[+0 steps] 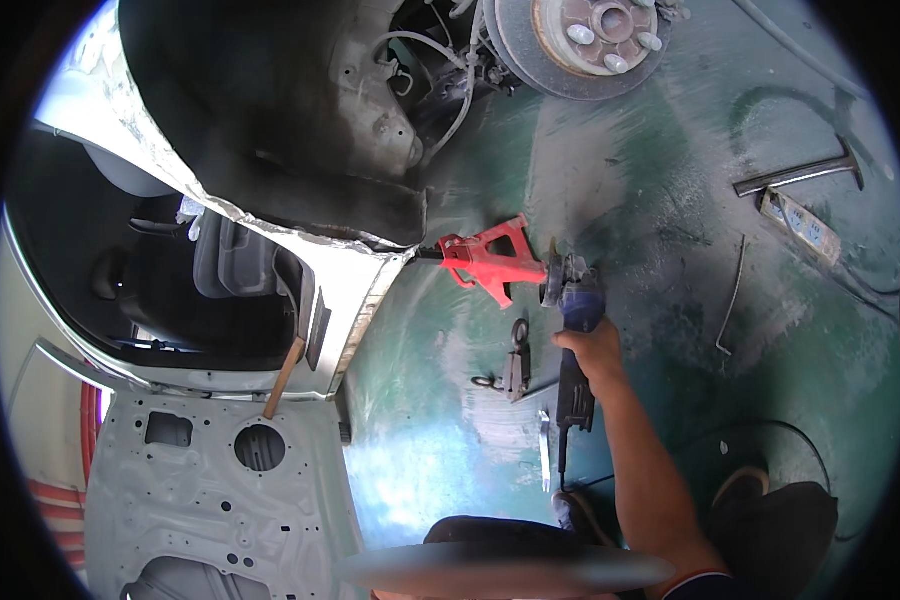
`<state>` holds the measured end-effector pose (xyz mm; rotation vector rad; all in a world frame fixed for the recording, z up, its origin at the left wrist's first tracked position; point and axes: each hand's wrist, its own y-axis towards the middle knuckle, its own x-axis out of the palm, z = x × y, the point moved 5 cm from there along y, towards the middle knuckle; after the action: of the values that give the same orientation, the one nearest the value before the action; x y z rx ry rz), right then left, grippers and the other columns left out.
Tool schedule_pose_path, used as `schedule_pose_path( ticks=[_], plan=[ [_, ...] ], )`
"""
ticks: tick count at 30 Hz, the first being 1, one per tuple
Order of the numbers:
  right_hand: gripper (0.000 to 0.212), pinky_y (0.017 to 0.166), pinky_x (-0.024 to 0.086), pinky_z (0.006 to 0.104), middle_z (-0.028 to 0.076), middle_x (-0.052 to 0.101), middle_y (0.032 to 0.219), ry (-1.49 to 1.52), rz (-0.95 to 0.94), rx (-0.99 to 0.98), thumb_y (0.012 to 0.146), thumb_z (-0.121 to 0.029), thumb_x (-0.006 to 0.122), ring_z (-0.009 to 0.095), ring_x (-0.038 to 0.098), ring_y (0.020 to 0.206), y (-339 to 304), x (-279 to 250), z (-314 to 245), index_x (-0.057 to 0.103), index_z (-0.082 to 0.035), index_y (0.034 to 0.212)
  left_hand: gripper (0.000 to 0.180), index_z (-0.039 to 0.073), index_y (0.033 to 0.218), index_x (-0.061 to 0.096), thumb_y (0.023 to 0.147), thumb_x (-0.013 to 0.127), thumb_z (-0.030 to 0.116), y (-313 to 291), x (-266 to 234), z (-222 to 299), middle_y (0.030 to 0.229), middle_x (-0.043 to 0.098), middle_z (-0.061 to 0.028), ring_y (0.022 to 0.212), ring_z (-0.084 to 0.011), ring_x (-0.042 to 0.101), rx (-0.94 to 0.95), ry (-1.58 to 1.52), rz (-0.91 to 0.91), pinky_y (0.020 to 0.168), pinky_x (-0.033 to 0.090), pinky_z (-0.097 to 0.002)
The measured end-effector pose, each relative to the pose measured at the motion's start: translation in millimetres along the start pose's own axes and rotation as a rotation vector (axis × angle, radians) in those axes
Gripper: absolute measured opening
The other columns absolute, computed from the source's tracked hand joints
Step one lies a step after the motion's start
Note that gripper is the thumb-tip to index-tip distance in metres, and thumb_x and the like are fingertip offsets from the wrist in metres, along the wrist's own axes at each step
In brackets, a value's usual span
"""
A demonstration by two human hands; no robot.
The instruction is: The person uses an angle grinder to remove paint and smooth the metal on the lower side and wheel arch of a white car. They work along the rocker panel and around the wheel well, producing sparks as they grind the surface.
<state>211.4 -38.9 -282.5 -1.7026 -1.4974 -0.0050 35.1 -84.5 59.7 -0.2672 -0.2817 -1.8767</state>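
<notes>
In the head view, the right hand (596, 358) has its fingers wrapped around the black body of an angle grinder (575, 392), which sits firmly in the grip. The grinder's blue head points away beyond the fingers, its disc close to a red jack stand (489, 263); whether the two touch cannot be told. The state of the left hand's fingers cannot be told. The stand lies ahead and left of the fingers, its post reaching the lower edge of a white car body (362, 290). Just left of the fingers, a metal clamp (516, 374) with rings rests on the green floor (660, 320), and a silver wrench (544, 450) lies nearer the person. To the right of the fingers is a thin bent rod (736, 295); farther right and ahead, a hammer (798, 177) lies beside a worn block (802, 228). Well ahead of the fingers is a brake disc (522, 50). A grey door panel (195, 500) stands well to their left, a wooden stick (286, 378) at its upper edge.
</notes>
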Motion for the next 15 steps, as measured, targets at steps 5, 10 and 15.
schedule_pose_path(
  ticks=[5, 10, 15],
  plan=[
    [0.04, 0.065, 0.052, 0.0366, 0.007, 0.069, 0.084, -0.001, 0.014, 0.023, 0.066, -0.017, 0.086, 0.018, 0.065, 0.071, -2, -1, 4, 0.068, -0.001, 0.098, 0.028, 0.013, 0.133, 0.065, 0.108, 0.057, 0.023, 13, 1, -21, 0.135, 0.066, -0.0243, 0.125, -0.0549, 0.059, 0.227, 0.013, -0.147, 0.102, 0.048, -0.0664],
    [0.037, 0.064, 0.052, 0.0379, 0.007, 0.068, 0.081, -0.065, -0.003, 0.025, 0.064, -0.02, 0.085, 0.019, 0.065, 0.07, 6, -4, 16, 0.069, -0.001, 0.092, 0.039, 0.012, 0.139, 0.062, 0.101, 0.066, 0.012, 20, -26, -28, 0.136, 0.066, -0.0209, 0.123, -0.049, 0.063, -0.374, 0.316, 0.074, 0.1, 0.053, -0.0581],
    [0.039, 0.065, 0.052, 0.0386, 0.009, 0.068, 0.08, -0.126, 0.062, 0.055, 0.062, -0.022, 0.085, 0.022, 0.065, 0.069, 14, -8, 24, 0.068, -0.001, 0.091, 0.054, -0.003, 0.149, 0.047, 0.097, 0.061, -0.002, 36, -62, -39, 0.147, 0.053, -0.0244, 0.129, -0.0432, 0.062, -0.192, 0.499, 0.067, 0.103, 0.053, -0.0579]
  ],
)
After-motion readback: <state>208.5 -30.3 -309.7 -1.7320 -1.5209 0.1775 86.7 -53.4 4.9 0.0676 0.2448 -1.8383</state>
